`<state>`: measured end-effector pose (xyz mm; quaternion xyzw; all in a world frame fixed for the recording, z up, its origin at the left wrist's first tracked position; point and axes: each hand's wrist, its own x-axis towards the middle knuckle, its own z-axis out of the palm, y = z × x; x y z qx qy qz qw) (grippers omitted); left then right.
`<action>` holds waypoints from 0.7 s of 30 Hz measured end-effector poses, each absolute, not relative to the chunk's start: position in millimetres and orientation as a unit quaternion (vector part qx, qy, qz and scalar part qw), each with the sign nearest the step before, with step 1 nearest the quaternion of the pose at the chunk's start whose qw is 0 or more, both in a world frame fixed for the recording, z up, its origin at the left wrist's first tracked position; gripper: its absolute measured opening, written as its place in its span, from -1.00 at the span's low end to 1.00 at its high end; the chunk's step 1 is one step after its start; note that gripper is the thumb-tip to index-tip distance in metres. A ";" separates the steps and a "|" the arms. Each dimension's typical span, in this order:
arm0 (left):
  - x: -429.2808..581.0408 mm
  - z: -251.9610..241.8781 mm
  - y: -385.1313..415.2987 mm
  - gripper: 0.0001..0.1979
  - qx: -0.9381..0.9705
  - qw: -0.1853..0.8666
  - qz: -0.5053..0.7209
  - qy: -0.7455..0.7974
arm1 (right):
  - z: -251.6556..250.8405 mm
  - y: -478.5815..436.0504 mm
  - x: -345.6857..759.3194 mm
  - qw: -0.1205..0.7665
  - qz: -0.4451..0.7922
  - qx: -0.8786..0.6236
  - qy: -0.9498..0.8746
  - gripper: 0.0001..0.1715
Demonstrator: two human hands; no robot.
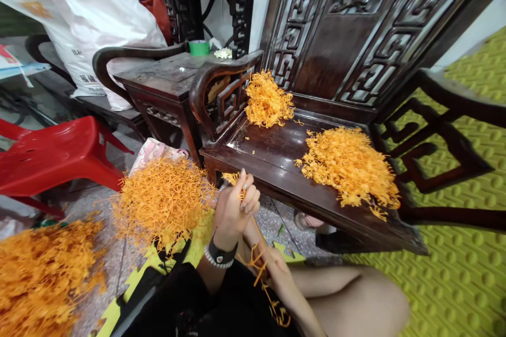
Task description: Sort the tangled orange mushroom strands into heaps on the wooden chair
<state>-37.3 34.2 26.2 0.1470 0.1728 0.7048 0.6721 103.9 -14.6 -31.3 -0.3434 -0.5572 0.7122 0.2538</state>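
My left hand (236, 205), with a black band and a pale bead bracelet at the wrist, is closed on a small orange plastic piece (230, 177) whose tips stick out beyond the thumb. My right forearm (282, 279) reaches up from the lower right; its hand is mostly hidden behind the left one, so I cannot make out its fingers. Thin branched orange strands (259, 271) lie across that forearm and my lap. Just left of my hands is a heap of spindly orange plastic sprigs (164, 200), on a pink and white patterned bag (152, 152).
A dark carved wooden chair (269, 150) ahead bears two orange piles (350, 166) (266, 100). Another orange heap (47, 274) lies at lower left, near a red plastic stool (51, 155). Green tape (198, 47) sits on a side table (158, 76). Yellow mats (454, 274) cover the right floor.
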 end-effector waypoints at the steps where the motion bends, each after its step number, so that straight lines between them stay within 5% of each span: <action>1: -39.0 29.5 31.9 -0.61 0.146 0.656 0.717 0.186 | -30.2 -16.8 104.9 0.237 0.716 -0.342 -0.560 -0.27; 14: -85.0 85.4 -10.2 -0.38 0.233 0.451 0.835 0.215 | 2.0 -45.2 134.2 0.115 0.757 -0.291 -0.574 -0.24; 21: -169.0 90.7 -3.5 -0.46 0.215 0.167 0.931 0.243 | -29.0 -45.7 196.0 0.165 0.742 -0.384 -0.524 -0.29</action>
